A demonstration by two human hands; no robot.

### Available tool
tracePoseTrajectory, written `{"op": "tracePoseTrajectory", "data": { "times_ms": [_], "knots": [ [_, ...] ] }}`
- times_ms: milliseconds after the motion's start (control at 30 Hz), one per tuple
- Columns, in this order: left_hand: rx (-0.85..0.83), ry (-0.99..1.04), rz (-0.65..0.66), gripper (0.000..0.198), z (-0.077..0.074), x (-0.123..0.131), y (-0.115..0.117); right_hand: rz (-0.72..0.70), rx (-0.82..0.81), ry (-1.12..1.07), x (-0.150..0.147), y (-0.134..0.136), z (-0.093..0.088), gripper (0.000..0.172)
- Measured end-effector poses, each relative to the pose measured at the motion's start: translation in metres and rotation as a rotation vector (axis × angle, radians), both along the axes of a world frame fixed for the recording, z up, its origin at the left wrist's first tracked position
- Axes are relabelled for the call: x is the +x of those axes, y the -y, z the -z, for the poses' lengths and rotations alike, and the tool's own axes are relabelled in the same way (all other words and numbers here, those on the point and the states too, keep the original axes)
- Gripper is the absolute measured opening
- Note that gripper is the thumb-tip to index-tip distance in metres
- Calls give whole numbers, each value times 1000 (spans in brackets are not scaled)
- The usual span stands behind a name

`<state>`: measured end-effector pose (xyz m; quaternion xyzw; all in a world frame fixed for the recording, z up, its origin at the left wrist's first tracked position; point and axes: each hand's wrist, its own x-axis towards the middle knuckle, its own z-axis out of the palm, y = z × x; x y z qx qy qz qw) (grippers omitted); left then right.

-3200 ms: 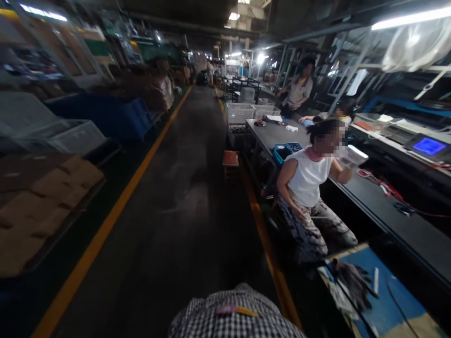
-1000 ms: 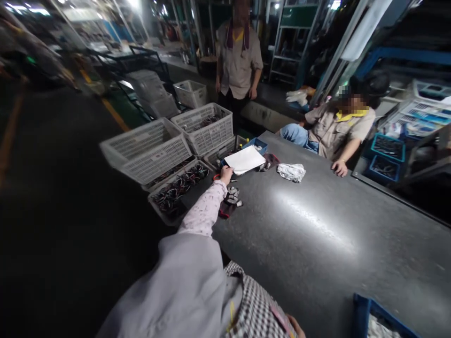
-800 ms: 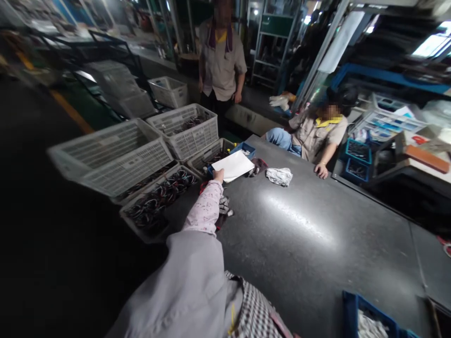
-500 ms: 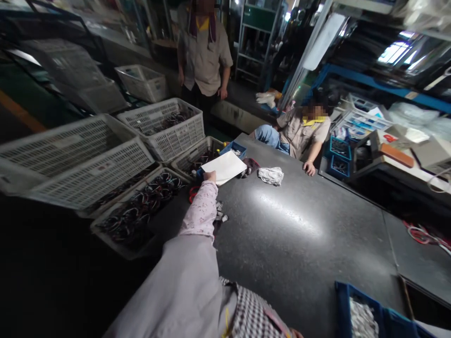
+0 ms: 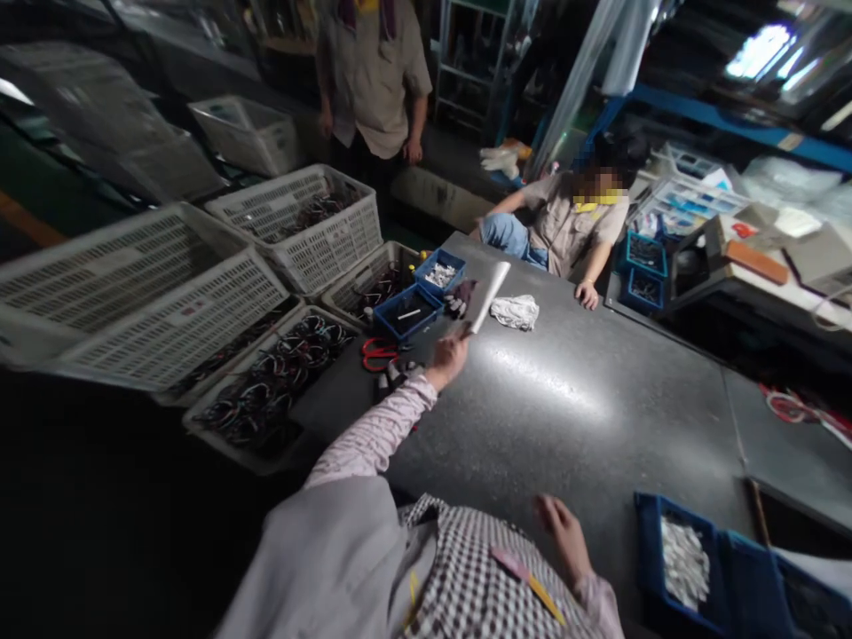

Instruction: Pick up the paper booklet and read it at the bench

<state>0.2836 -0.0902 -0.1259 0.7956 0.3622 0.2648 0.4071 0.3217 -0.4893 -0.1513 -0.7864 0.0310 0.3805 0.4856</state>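
My left hand [image 5: 449, 358] grips a white sheet of paper [image 5: 491, 297] by its near end. The sheet is held up above the dark table [image 5: 532, 426] and appears nearly edge-on. Below and left of that hand lie red-handled scissors [image 5: 379, 355] and a dark glove with pale fingertips [image 5: 392, 377]. My right hand [image 5: 564, 531] is low by the checked apron [image 5: 466, 568], over the table's near edge, fingers loosely apart with nothing seen in them.
Blue bins [image 5: 407, 312] and a crumpled white cloth [image 5: 516, 311] are at the far side. Grey crates [image 5: 266, 444] with wired parts line the left. A blue bin of pale pieces [image 5: 656, 550] stands front right. One person sits across the table [image 5: 572, 231]; another stands behind [image 5: 373, 89].
My left hand has moved right and nearer with the paper, which has turned from broadside to nearly edge-on. The blue bin behind it is uncovered. My right hand has come into fuller view.
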Motion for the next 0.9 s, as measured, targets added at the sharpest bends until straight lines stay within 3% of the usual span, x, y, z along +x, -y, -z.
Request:
{"op": "tracePoseTrajectory", "data": {
  "times_ms": [67, 133, 200, 267, 367, 467, 567, 667, 767, 900],
  "knots": [
    [92, -97, 255, 43, 14, -5, 59, 62, 110, -95, 8, -25, -11, 51],
    [145, -192, 488, 47, 33, -16, 120, 128, 225, -204, 16, -42, -12, 58],
    [165, -290, 682, 47, 54, -30, 175, 211, 293, -299, 20, -49, -1, 69],
    [176, -375, 834, 46, 74, -45, 213, 331, 305, -331, 16, -48, 16, 61],
    [179, -450, 1016, 50, 94, -59, 233, 477, 256, -387, 0, -37, 43, 37],
    [155, -475, 1137, 69, 102, -66, 225, 539, 232, -419, -11, -25, 65, 40],
    [124, -499, 1100, 61, 103, -71, 214, 571, 200, -393, -8, -16, 84, 38],
    [78, -551, 888, 50, 103, -72, 213, 561, 181, -366, -2, -10, 99, 35],
    [0, -591, 651, 58, 105, -65, 218, 535, 172, -335, 0, -5, 110, 33],
    [-175, -600, 490, 64, 106, -46, 219, 489, 164, -290, 0, -2, 116, 34]
  ]
}}
